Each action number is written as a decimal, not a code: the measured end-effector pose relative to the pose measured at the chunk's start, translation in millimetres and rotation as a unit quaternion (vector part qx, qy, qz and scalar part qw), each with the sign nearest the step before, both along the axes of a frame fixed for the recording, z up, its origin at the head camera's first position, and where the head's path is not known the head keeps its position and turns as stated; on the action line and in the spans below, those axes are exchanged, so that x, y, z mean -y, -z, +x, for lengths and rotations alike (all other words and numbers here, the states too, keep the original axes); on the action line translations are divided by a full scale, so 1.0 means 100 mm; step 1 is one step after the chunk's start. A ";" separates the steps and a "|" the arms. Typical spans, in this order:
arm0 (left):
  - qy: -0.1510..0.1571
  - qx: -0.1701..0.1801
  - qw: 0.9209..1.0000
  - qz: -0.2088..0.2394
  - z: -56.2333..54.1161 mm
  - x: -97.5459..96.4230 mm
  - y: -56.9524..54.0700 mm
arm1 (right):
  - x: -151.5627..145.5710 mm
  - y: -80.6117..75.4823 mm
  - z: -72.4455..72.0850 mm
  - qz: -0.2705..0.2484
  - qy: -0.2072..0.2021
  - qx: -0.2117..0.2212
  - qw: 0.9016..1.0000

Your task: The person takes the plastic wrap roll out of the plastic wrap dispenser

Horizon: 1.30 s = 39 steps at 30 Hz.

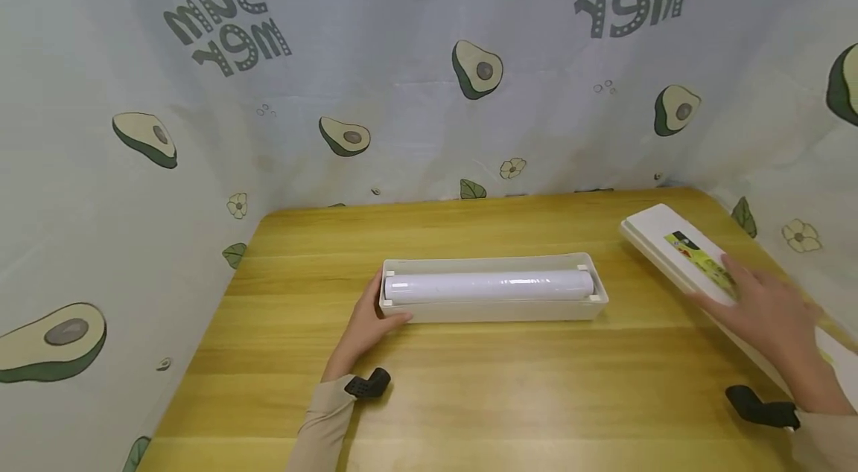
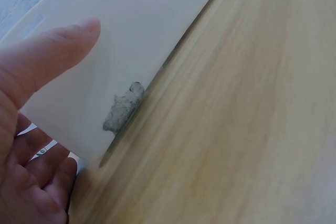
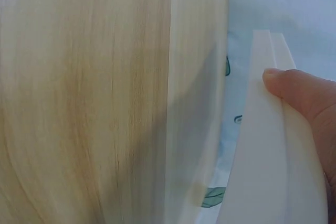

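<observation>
In the head view, a long white box [image 1: 496, 313] with smooth, shiny walls sits in the middle of the wooden table [image 1: 509, 397]. Its top is open. Inside lies a round, glossy white roll [image 1: 489, 286], with little white tabs near its ends. The left hand [image 1: 365, 319] grips the left end of the box, thumb in front and the other fingers behind. The left arm reaches up from the bottom, in a tan sleeve [image 1: 320, 423].

On the right, the right hand [image 1: 771, 308] holds a long, slanting white piece [image 1: 657, 225], with its back facing up. I cannot tell if the piece touches the table. A green and black label [image 1: 702, 262] with a bit of red is on it, but its words are too small to read. The curtain [image 1: 402, 18] behind has avocados and the word "summer" in gray, turned backwards.

In the left wrist view, the thumb lies flat on the smooth box wall, and the other fingers bend in at its end. A rough gray patch [image 2: 125, 109] sits by the bottom edge.

In the right wrist view, the thumb presses the edge of the white piece, which has a thin line along it.
</observation>
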<state>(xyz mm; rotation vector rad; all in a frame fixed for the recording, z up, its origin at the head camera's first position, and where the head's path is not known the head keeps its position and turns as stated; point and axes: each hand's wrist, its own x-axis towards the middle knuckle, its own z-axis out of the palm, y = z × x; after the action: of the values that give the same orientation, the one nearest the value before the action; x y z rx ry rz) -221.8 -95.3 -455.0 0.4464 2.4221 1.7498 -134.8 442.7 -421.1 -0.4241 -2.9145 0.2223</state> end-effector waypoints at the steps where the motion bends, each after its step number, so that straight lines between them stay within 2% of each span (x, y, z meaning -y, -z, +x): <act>1: 0.000 -0.001 1.000 -0.002 0.00 0.00 0.00 | 0.00 -0.01 -0.01 0.000 0.001 -0.001 1.000; 16: 0.007 -0.005 1.000 -0.007 0.00 -0.01 -0.01 | -0.21 0.05 0.01 -0.010 0.056 0.032 0.998; 28: 0.009 0.008 1.000 0.004 -0.01 0.01 0.00 | -0.37 0.13 0.10 -0.024 0.086 0.049 0.995; 39: 0.012 0.002 1.000 0.009 -0.01 0.01 0.00 | -0.50 0.15 0.12 -0.021 0.099 0.062 0.993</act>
<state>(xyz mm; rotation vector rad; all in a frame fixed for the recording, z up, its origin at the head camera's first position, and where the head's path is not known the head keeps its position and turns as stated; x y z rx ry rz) -223.0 -96.3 -454.6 0.4715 2.3905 1.7617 -122.7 492.3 -436.4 -0.7537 -2.9654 0.2346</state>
